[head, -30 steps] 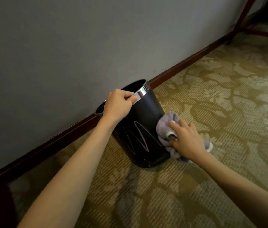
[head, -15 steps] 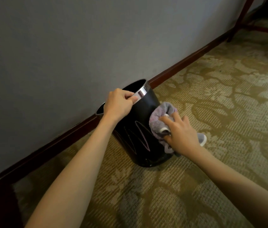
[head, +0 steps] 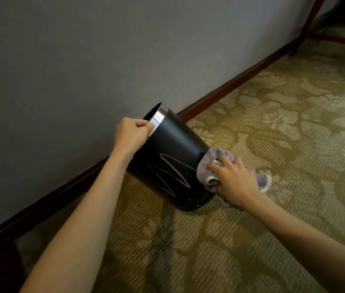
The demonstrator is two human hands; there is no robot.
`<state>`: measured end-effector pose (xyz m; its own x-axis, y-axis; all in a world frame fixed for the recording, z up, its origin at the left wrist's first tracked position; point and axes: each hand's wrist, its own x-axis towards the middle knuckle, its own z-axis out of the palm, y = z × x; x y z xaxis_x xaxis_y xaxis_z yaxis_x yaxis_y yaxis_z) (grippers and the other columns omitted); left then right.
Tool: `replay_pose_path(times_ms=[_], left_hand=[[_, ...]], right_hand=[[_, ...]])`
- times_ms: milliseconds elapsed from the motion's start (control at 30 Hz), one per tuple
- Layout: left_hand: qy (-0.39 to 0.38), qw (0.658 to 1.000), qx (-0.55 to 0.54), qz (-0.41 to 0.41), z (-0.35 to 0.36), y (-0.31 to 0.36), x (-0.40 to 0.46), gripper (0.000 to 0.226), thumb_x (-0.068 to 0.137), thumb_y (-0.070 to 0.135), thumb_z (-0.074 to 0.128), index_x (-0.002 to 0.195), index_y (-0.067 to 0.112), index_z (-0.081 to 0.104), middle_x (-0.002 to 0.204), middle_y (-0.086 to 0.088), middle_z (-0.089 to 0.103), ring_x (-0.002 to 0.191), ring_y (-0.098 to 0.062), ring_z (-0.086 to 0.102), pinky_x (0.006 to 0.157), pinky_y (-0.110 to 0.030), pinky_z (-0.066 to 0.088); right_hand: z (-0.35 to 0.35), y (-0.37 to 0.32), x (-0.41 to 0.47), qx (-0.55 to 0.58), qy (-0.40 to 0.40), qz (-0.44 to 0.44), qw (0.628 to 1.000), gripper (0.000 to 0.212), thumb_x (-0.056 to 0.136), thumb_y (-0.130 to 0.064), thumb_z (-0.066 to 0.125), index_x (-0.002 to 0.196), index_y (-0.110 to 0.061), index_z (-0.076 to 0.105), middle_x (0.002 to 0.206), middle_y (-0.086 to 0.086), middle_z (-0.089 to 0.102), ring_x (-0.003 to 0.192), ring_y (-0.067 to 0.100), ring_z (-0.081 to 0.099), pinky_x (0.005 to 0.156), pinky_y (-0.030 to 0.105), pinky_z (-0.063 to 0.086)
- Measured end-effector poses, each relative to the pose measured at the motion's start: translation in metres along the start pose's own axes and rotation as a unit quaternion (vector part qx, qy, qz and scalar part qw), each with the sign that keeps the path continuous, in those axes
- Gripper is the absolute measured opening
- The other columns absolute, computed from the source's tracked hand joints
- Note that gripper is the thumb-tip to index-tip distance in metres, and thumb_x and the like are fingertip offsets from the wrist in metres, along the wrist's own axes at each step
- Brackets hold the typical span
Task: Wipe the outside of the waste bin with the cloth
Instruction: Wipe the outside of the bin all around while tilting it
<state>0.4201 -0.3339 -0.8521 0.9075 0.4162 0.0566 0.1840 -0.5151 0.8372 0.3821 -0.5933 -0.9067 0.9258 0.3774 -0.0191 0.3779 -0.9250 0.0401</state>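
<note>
A carpeted room: patterned carpet (head: 273,123), wooden skirting board (head: 231,89).

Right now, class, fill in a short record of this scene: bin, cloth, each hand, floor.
bin: black waste bin with shiny rim, tilted toward the wall, marks on its side
cloth: grey cloth bunched against the bin's lower side
left hand: grips the rim
right hand: holds the cloth
floor: patterned carpet
</note>
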Motion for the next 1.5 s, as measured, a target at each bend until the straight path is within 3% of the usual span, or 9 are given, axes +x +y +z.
replay_pose_path(times_ms=[133, 233, 333, 567, 700, 900, 1033, 1233, 1500], left_hand=[[-0.003, 1.000, 0.006, 0.009, 0.002, 0.002, -0.008, 0.034, 0.076, 0.037, 0.062, 0.061, 0.006, 0.063, 0.055, -0.002, 0.056, 0.057, -0.019, 0.056, 0.061, -0.034, 0.046], [-0.014, 1.000, -0.010, 0.004, 0.005, 0.004, -0.011, 0.043, 0.083, 0.028, 0.066, 0.046, 0.017, 0.046, 0.039, 0.013, 0.037, 0.040, -0.003, 0.037, 0.052, -0.027, 0.032], [-0.025, 0.999, -0.029, -0.002, 0.004, 0.000, -0.009, 0.048, 0.084, 0.024, 0.067, 0.047, 0.020, 0.036, 0.035, 0.013, 0.026, 0.036, -0.004, 0.027, 0.044, -0.019, 0.027], [-0.036, 0.996, -0.076, -0.006, -0.013, -0.013, -0.006, 0.040, 0.085, 0.025, 0.065, 0.069, -0.010, 0.054, 0.067, -0.007, 0.041, 0.067, -0.017, 0.040, 0.065, -0.032, 0.033], [-0.056, 0.994, -0.087, -0.019, -0.021, -0.022, -0.004, 0.041, 0.088, 0.027, 0.063, 0.077, -0.011, 0.058, 0.078, -0.006, 0.050, 0.079, -0.016, 0.044, 0.067, -0.029, 0.036], [-0.044, 0.996, -0.074, -0.004, -0.017, -0.019, -0.007, 0.039, 0.088, 0.024, 0.064, 0.064, -0.003, 0.050, 0.069, -0.009, 0.043, 0.073, -0.016, 0.043, 0.069, -0.031, 0.035], [-0.041, 0.996, -0.076, -0.006, -0.014, -0.019, -0.009, 0.041, 0.088, 0.025, 0.065, 0.067, -0.007, 0.052, 0.071, -0.010, 0.053, 0.076, -0.015, 0.048, 0.061, -0.022, 0.037], [-0.027, 0.998, -0.044, 0.036, -0.001, -0.007, -0.013, 0.042, 0.083, 0.023, 0.066, 0.051, 0.016, 0.041, 0.039, 0.013, 0.024, 0.039, -0.005, 0.023, 0.039, -0.016, 0.023], [-0.049, 0.997, -0.038, 0.055, 0.005, -0.004, -0.015, 0.038, 0.087, 0.025, 0.066, 0.061, -0.001, 0.054, 0.043, 0.009, 0.038, 0.041, -0.002, 0.037, 0.044, -0.012, 0.033]], right_hand=[[-0.022, -0.020, 0.018, 0.036, 0.049, -0.014, 0.998, 0.046, 0.082, -0.034, 0.061, 0.125, -0.033, 0.046, 0.129, 0.007, 0.040, 0.107, 0.033, 0.042, 0.074, 0.040, 0.044], [-0.039, -0.040, 0.030, 0.040, 0.100, -0.035, 0.994, 0.049, 0.082, -0.035, 0.064, 0.127, -0.033, 0.046, 0.133, 0.009, 0.039, 0.108, 0.034, 0.042, 0.075, 0.041, 0.042], [-0.045, -0.052, 0.034, 0.047, 0.125, -0.051, 0.990, 0.052, 0.082, -0.033, 0.065, 0.129, -0.034, 0.046, 0.132, 0.008, 0.041, 0.106, 0.032, 0.043, 0.077, 0.041, 0.041], [-0.024, -0.042, 0.030, 0.035, 0.067, -0.033, 0.997, 0.052, 0.082, -0.031, 0.062, 0.131, -0.035, 0.043, 0.132, 0.007, 0.040, 0.108, 0.035, 0.042, 0.077, 0.042, 0.045], [-0.008, -0.013, 0.024, 0.045, 0.011, 0.015, 0.999, 0.046, 0.083, -0.033, 0.061, 0.126, -0.035, 0.045, 0.128, 0.006, 0.041, 0.109, 0.035, 0.041, 0.074, 0.043, 0.046], [-0.005, -0.002, 0.022, 0.017, -0.006, 0.044, 0.999, 0.034, 0.084, -0.026, 0.060, 0.116, -0.029, 0.049, 0.123, 0.007, 0.043, 0.107, 0.037, 0.042, 0.064, 0.041, 0.038], [-0.020, -0.021, 0.024, 0.065, 0.014, 0.017, 0.998, 0.036, 0.080, -0.031, 0.063, 0.113, -0.029, 0.048, 0.126, 0.008, 0.041, 0.111, 0.036, 0.040, 0.071, 0.044, 0.043], [-0.050, -0.075, 0.032, 0.054, 0.119, -0.047, 0.990, 0.048, 0.079, -0.030, 0.066, 0.124, -0.028, 0.048, 0.128, 0.009, 0.044, 0.108, 0.034, 0.043, 0.066, 0.038, 0.038], [-0.026, -0.042, 0.016, 0.000, 0.073, -0.058, 0.996, 0.050, 0.078, -0.032, 0.066, 0.124, -0.031, 0.047, 0.125, 0.006, 0.043, 0.107, 0.033, 0.043, 0.075, 0.041, 0.044]])
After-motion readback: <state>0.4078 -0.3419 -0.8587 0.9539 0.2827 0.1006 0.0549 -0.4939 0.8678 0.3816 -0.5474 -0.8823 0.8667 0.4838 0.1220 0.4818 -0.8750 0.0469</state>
